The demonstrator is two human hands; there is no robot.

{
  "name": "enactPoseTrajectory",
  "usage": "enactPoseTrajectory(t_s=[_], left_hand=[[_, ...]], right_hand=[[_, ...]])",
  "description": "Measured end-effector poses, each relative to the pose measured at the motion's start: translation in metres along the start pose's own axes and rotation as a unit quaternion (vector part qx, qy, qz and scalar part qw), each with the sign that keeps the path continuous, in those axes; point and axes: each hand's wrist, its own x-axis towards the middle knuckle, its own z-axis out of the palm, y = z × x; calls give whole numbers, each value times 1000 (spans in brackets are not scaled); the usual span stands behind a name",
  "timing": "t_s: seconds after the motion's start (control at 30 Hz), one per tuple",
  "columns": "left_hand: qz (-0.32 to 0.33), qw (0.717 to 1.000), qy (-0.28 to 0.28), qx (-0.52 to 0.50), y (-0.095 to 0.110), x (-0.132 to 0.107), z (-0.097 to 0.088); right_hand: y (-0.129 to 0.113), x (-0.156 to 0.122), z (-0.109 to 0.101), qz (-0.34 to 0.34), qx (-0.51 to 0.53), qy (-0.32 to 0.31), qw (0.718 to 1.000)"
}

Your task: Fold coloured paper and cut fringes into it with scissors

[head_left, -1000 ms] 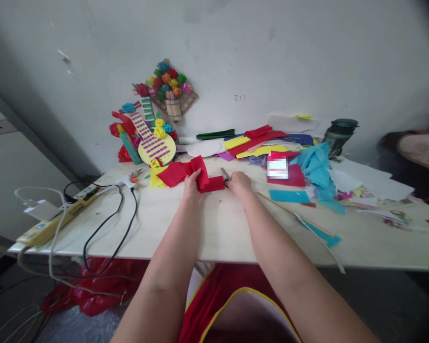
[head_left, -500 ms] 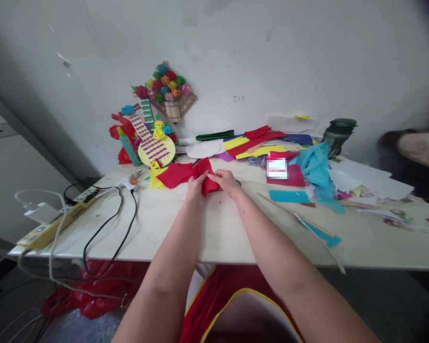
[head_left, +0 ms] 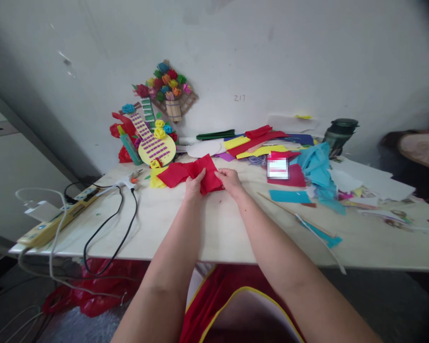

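Observation:
A piece of red crepe paper [head_left: 209,174] is stretched between my two hands, just above the table. My left hand [head_left: 195,185] pinches its left side, thumb on top. At its right edge my right hand [head_left: 229,181] grips it between thumb and fingers. Left of my hands more red paper [head_left: 176,175] lies on the table, partly over a yellow piece [head_left: 157,179]. Whether the held sheet touches that red paper, I cannot tell.
A glue gun [head_left: 127,182] with a black cable and a power strip [head_left: 57,219] lie left. Behind stand a guitar-shaped craft [head_left: 156,151] and a paper-flower bouquet [head_left: 172,90]. Coloured paper [head_left: 257,143], a blue strip [head_left: 289,196], a thin stick [head_left: 279,206] and a dark bottle [head_left: 340,136] are right.
My right hand has moved slightly away from my left. The red paper, bunched between my fingers before, is now spread flatter and wider.

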Motion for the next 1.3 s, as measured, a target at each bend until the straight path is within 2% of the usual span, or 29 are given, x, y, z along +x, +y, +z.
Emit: enactPoseTrajectory(t_s=[0.27,0.43,0.5,0.6,0.73,0.83,0.93,1.03,1.13,1.3], left_hand=[[-10,1000,23,18,6,0,-1],[-1,998,13,62,6,3,-7],[17,994,34,104,6,6,-9],[55,981,92,163,6,10,-13],[109,950,167,241,6,15,-19],[142,932,183,280,5,19,-21],[130,952,158,230,5,17,-19],[35,986,72,146,7,12,-14],[-43,993,3,108,9,8,-13],[-24,994,-34,101,7,8,-17]], right_hand=[[6,5,-2,0,-47,50,998],[14,11,-5,-10,-56,96,994],[14,11,-6,-3,-49,106,993],[9,8,-7,31,-23,92,995],[1,3,-6,50,-16,81,995],[-2,2,-6,49,-6,89,995],[-4,2,-8,54,8,97,994],[-5,3,-11,71,21,114,991],[-6,3,-14,87,38,128,987],[-4,4,-15,90,56,127,986]])
